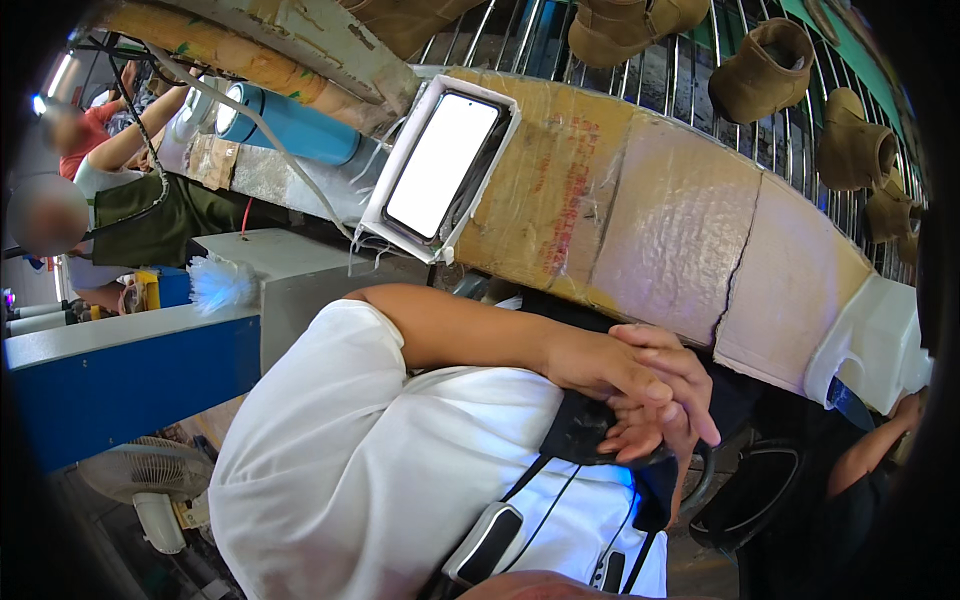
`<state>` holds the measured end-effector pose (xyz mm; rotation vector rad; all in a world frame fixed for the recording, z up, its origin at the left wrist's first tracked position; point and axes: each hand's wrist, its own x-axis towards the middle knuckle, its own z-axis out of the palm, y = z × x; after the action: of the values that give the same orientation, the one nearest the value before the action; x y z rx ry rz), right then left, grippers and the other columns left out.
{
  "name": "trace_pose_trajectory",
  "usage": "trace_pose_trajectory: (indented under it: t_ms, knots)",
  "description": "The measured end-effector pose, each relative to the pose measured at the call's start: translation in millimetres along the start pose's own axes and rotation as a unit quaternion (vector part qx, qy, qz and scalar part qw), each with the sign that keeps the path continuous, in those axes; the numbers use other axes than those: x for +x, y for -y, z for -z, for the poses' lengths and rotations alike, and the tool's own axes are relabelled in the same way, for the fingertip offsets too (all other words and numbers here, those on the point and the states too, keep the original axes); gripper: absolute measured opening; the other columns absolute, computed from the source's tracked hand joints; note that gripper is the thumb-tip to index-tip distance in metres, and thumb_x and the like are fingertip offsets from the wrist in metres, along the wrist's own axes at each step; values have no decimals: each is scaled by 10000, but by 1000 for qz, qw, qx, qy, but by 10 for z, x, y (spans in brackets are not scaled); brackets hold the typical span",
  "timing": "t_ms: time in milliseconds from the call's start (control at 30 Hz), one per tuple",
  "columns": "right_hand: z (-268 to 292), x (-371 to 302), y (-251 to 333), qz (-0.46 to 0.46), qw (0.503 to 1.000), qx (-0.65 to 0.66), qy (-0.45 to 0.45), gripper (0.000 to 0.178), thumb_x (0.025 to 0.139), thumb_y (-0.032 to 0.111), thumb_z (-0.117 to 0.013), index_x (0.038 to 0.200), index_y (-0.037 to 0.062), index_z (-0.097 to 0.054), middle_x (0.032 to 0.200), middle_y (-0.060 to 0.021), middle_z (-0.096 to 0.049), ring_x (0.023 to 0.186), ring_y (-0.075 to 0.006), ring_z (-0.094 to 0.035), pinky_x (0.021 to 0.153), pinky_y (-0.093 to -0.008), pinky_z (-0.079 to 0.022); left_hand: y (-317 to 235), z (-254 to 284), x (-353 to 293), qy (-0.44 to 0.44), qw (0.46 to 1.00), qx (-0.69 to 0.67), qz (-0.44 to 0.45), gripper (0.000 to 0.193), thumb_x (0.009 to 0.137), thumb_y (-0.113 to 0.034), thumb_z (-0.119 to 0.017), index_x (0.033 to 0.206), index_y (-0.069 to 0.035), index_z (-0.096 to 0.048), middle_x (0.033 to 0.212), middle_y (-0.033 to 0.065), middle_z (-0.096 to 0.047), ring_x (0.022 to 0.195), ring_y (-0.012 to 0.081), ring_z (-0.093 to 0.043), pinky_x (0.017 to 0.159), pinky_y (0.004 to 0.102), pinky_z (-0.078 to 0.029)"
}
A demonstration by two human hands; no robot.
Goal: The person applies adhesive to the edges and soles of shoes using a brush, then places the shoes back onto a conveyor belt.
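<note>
My left hand (600,362) reaches across my front and lies over my right hand (632,430). Both rest against my body with nothing held, their fingers loosely crossed and partly hiding each other. Behind them hangs dark cloth (580,425) with black cords over my white shirt (380,450). Beyond my left forearm, a phone (443,165) with a blank white screen sits in an open white box (376,222). That box stands on a bench top covered with taped brown cardboard (680,200), apart from both hands.
Brown ankle boots (765,70) stand on a metal wire rack (640,75) behind the cardboard. A blue bottle (300,125) lies at left, above a grey-and-blue cabinet (140,370). A fan (145,475) is lower left; a white plastic container (880,340) is right. Other people are on both sides.
</note>
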<state>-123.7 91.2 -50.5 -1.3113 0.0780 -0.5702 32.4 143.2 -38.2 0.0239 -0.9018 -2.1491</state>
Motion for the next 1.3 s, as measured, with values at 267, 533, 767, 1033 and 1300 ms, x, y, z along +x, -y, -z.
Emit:
trace_pose_trajectory:
  t_ms: [267, 533, 767, 1033, 1300]
  knots:
    - [-147, -17, 46, -87, 982, 131, -101, 570, 857, 350, -451, 1273, -39, -424, 1213, -325, -488, 1074, -427, -511, 981, -489, -375, 56, 2, 169, 1, 999, -22, -31, 739, 894, -599, -393, 1301, 17, -414, 829, 172, -617, 666, 202, -601, 610, 256, -473]
    - [-187, 33, -72, -117, 950, 220, -190, 661, 831, 400, -406, 1328, -34, -369, 1230, -333, -481, 1130, -440, -477, 1012, -468, -343, -26, 49, 161, -64, 996, -25, -55, 765, 910, -622, -293, 1225, 57, -453, 760, 187, -618, 601, 221, -606, 548, 267, -486]
    - [-212, -15, -23, -121, 947, 159, -250, 836, 884, 539, -410, 1398, -92, -217, 1387, -322, -322, 1296, -388, -348, 1102, -443, -212, -107, 128, 158, -148, 984, -51, -89, 821, 924, -643, -205, 1158, 91, -487, 700, 201, -618, 544, 238, -610, 495, 277, -496]
    - [-122, -32, -37, -96, 956, 111, -253, 791, 851, 447, -569, 1352, -102, -298, 1161, -187, -517, 1039, -235, -531, 971, -357, -359, -230, 220, 37, -266, 947, -97, -150, 770, 917, -659, -189, 1145, 5, -505, 689, 168, -604, 569, 245, -587, 608, 313, -464]
    - [-142, -92, -84, -140, 940, 139, -277, 817, 721, 286, -749, 1348, -32, -334, 1315, -133, -429, 1217, -237, -428, 1039, -386, -329, -285, 146, 130, -113, 944, -219, -221, 881, 835, -762, -261, 1270, -20, -450, 1093, 255, -562, 1061, 361, -529, 908, 406, -411]
